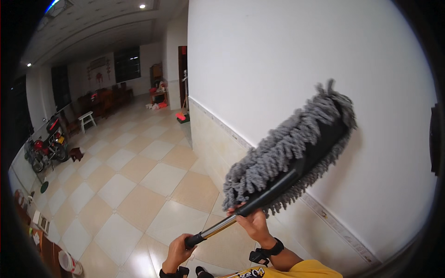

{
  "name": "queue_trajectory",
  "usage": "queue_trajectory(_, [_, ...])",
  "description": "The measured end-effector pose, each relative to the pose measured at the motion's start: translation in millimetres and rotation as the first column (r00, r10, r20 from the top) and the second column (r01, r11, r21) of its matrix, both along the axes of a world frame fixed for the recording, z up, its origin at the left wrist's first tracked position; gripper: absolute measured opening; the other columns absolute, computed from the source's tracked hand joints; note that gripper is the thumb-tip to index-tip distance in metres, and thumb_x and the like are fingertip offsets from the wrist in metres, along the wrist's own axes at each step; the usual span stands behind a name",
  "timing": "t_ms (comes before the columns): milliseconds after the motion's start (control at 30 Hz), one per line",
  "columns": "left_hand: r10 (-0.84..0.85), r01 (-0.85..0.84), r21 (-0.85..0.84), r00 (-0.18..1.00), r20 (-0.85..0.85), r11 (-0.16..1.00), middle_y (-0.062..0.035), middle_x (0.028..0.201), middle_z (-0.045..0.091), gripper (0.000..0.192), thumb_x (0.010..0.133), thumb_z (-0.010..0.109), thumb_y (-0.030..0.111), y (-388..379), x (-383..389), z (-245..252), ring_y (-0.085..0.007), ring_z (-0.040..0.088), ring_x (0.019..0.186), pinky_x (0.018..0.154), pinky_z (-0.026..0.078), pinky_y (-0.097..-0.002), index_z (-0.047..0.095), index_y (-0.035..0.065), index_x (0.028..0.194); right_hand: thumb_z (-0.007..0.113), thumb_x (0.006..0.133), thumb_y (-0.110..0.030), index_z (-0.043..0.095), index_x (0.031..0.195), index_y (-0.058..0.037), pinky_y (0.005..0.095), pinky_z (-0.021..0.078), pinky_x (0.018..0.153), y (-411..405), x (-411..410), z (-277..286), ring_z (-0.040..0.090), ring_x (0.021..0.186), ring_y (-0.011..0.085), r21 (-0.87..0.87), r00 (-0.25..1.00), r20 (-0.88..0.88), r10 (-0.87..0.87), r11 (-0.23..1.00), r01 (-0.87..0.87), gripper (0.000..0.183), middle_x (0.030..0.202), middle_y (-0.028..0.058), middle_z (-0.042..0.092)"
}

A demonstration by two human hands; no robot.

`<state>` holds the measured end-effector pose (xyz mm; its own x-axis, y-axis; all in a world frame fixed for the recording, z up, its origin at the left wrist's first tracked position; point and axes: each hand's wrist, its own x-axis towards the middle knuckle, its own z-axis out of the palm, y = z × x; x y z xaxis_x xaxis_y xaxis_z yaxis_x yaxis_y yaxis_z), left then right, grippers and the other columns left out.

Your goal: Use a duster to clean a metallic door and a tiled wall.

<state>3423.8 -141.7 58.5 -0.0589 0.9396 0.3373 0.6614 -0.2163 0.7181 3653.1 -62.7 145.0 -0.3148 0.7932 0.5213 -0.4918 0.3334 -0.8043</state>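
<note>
A large duster with a grey microfiber head is held slantwise before me, its shaggy head raised to the upper right near the white wall. The metal pole runs down to the lower left. My left hand is closed around the black grip at the pole's lower end. Just under the duster head, my right hand holds the black plastic neck, with some fingers hidden behind it. Both wrists wear black straps.
A tiled floor stretches left. At the left stand a red motorcycle, a white stool and a small brown stool. A white bucket is at lower left. Beyond the wall corner lies a green dustpan.
</note>
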Motion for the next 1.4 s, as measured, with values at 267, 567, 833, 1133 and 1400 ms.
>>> queue_trajectory(267, [-0.284, 0.323, 0.181, 0.935, -0.211, 0.929, -0.0124, 0.073, 0.059, 0.03, 0.063, 0.069, 0.008, 166, -49, 67, -0.0301, 0.057, 0.067, 0.058, 0.045, -0.0334, 0.055, 0.0067, 0.09, 0.048, 0.08, 0.0, 0.039, 0.11, -0.0035, 0.0419, 0.0429, 0.085, 73, -31, 15, 0.053, 0.089, 0.0235, 0.133, 0.879, -0.25, -0.405, 0.885, 0.446, 0.031, 0.096, 0.0123, 0.051])
queue_trajectory(567, [-0.513, 0.558, 0.201, 0.826, -0.236, 0.805, -0.0115, 0.073, 0.058, 0.031, 0.064, 0.068, 0.009, 332, -43, 72, -0.0279, 0.056, 0.066, 0.059, 0.044, -0.0334, 0.054, 0.0069, 0.092, 0.04, 0.086, -0.005, 0.036, 0.108, -0.0015, 0.0328, 0.0419, 0.078, 165, -42, 30, 0.055, 0.08, 0.0207, 0.187, 0.618, -0.157, -0.77, 0.591, 0.785, 0.023, 0.089, 0.0112, 0.054])
queue_trajectory(833, [-0.677, 0.681, -0.123, 0.732, 0.082, 0.722, -0.0161, 0.072, 0.058, 0.038, 0.068, 0.07, 0.018, 337, -21, -12, -0.0291, 0.058, 0.066, 0.06, 0.045, -0.033, 0.05, 0.0014, 0.096, 0.045, 0.083, 0.0, 0.032, 0.11, -0.0019, 0.0335, 0.0445, 0.079, 207, -46, 21, 0.056, 0.081, 0.0205, 0.186, 0.735, 0.002, -0.678, 0.723, 0.666, 0.03, 0.091, 0.0103, 0.05])
queue_trajectory(1133, [-0.401, 0.434, -0.163, 0.894, 0.2, 0.886, -0.0071, 0.067, 0.054, 0.041, 0.067, 0.073, 0.026, 393, -88, -65, -0.0144, 0.049, 0.06, 0.058, 0.044, -0.0274, 0.052, 0.0008, 0.09, 0.047, 0.079, 0.006, 0.029, 0.111, -0.0005, 0.0315, 0.0451, 0.079, 343, -144, 8, 0.054, 0.089, 0.0193, 0.284, 0.902, 0.289, -0.321, 0.929, 0.239, 0.037, 0.096, 0.01, 0.046])
queue_trajectory(1400, [-0.258, 0.369, -0.323, 0.905, 0.339, 0.871, -0.0111, 0.07, 0.058, 0.044, 0.065, 0.073, 0.032, 443, -146, -110, -0.0209, 0.054, 0.062, 0.06, 0.045, -0.0307, 0.052, 0.0, 0.088, 0.052, 0.081, -0.003, 0.034, 0.109, 0.0021, 0.0279, 0.0443, 0.078, 439, -230, -13, 0.057, 0.086, 0.0173, 0.224, 0.853, 0.502, -0.145, 0.974, 0.033, 0.034, 0.098, 0.0104, 0.051])
